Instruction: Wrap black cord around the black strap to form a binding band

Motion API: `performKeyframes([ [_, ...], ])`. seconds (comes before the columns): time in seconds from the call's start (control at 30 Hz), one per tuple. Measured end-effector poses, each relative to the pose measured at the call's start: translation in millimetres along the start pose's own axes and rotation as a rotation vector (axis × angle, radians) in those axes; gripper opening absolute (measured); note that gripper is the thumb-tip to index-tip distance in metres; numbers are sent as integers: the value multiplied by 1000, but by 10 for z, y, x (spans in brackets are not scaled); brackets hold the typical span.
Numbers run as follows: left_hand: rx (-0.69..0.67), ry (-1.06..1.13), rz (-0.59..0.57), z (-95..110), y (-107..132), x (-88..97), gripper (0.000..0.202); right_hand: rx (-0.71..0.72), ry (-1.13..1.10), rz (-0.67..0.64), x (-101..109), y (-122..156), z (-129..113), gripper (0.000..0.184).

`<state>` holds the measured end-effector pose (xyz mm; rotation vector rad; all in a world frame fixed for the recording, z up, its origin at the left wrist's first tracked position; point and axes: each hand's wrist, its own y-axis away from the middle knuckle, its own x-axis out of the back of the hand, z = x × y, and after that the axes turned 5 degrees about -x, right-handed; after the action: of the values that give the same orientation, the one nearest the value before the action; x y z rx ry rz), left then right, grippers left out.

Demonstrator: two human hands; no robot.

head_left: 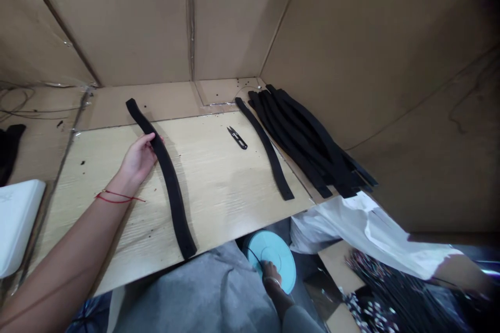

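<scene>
The left forearm (66, 255) comes in closest to the camera from the lower left, with a thin red string bracelet (117, 196) tied around the wrist. Further left of the left hand (138, 158), a white pad (15, 223) sits at the counter's edge, and a dark folded cloth (8, 151) lies just above it, with loose dark cables (23, 106) running behind.

The left hand lies palm down on the pale wood-grain counter (222, 177), its fingers (154, 138) against the inner edge of a long, curved black rubber strip (170, 187). They touch the strip, but whether they actually grip it, I can't tell. The strip lies just right of the hand, running from the back of the counter to its front edge.

Further right of the hand, a pair of black thread snips (237, 138) lies closed on the wood, between that strip and a second black strip (267, 148). Beyond it, a heap of matching strips (312, 140) is stacked against the cardboard wall (390, 62).

Below the counter and right of the left hand, the right hand (271, 273) rests over a pale blue disc (271, 260) above a grey-clothed lap (195, 291); a thin dark thread crosses the disc, and how firmly the hand holds it is unclear. Further right, a white plastic bag (363, 229) hangs beside a box of tangled, multicoloured cords (371, 291).
</scene>
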<state>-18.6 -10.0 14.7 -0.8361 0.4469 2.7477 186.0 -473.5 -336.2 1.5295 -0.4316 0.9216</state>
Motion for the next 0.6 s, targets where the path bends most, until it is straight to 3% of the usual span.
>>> performKeyframes([
  [0.23, 12, 10, 4, -2, -38, 7, 10, -71, -79, -51, 61, 57, 64, 28],
  [0.37, 24, 12, 9, 10, -37, 2, 12, -90, -239, -47, 153, 113, -84, 21],
  [0.5, 30, 24, 8, 21, -36, -1, 14, -138, -521, -74, 401, 165, -362, 20],
  [0.6, 34, 36, 11, 24, -40, -5, 13, -107, -814, -115, 752, 271, -456, 30],
])
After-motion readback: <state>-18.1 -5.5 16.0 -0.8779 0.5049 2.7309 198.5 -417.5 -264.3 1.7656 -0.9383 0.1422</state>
